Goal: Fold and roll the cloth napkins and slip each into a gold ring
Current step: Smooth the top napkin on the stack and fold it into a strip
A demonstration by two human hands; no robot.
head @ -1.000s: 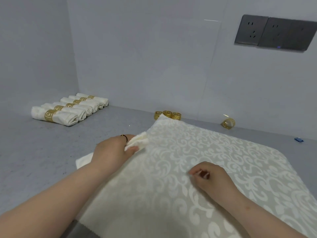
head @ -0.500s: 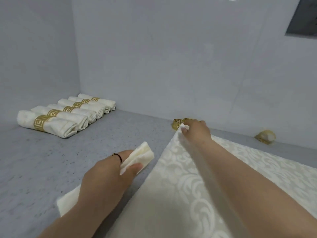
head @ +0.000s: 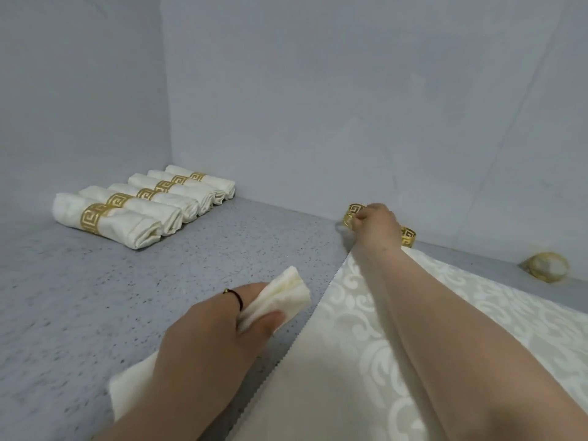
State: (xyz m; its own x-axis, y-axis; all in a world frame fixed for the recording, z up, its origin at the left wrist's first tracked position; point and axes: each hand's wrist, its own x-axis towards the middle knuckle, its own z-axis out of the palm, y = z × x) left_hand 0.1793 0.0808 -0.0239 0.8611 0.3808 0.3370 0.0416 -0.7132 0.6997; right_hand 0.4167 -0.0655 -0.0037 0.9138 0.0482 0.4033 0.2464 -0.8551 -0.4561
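Napkin (head: 280, 296) in lower centre of frame: cream cloth, rolled into a thick tube, one end poking up-right past the thumb, the other end lying flat on the grey speckled counter (head: 95, 297) at lower left. Left hand (head: 210, 342) grips it around the middle, thumb on top; thin dark band on one finger.

Right hand (head: 375, 226) reaches to centre right, near the wall, fingers curled on a gold ring (head: 351, 216) w/ cut-out key pattern. Second loose ring (head: 408, 237) just right of that hand, partly hidden behind it. Can't tell if more rings sit behind the hand.

Finished rolls (head: 140, 205) in upper left: 6 counted, side by side in a diagonal row, each cream w/ a gold key-pattern band around the middle.

Large cream damask cloth (head: 366, 377) w/ scroll pattern fills lower right, zigzag-cut edge running diagonally, right forearm across it. 1 of these.

Far right by the wall: 1 roundish gold-and-pale object (head: 548, 267), blurred, can't tell what.
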